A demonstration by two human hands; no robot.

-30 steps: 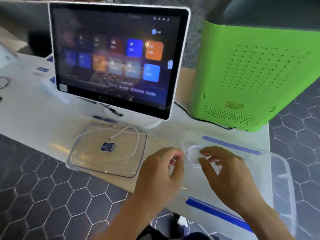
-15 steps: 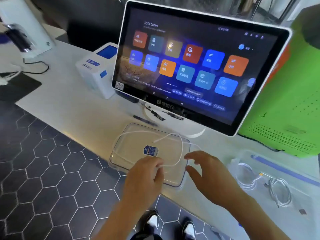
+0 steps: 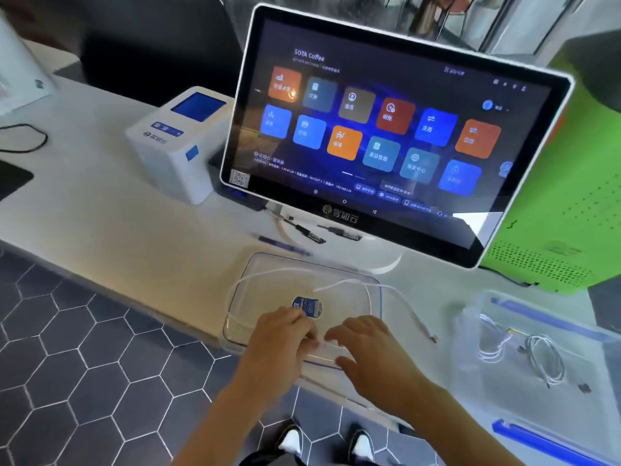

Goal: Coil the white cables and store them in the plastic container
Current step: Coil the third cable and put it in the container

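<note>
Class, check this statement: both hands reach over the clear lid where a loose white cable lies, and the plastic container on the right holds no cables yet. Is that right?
One part is wrong. The head view shows the plastic container already holding coiled cables. The rest stands: the left hand and right hand reach over the clear lid, where a loose white cable lies.

Both hands reach over a clear lid lying flat on the white worktop in front of a touchscreen monitor. The left hand has its fingers curled near a blue sticker; the right hand is spread, fingers straight. A loose white cable loops across the lid. Right of it, the plastic container holds coiled white cables.
</note>
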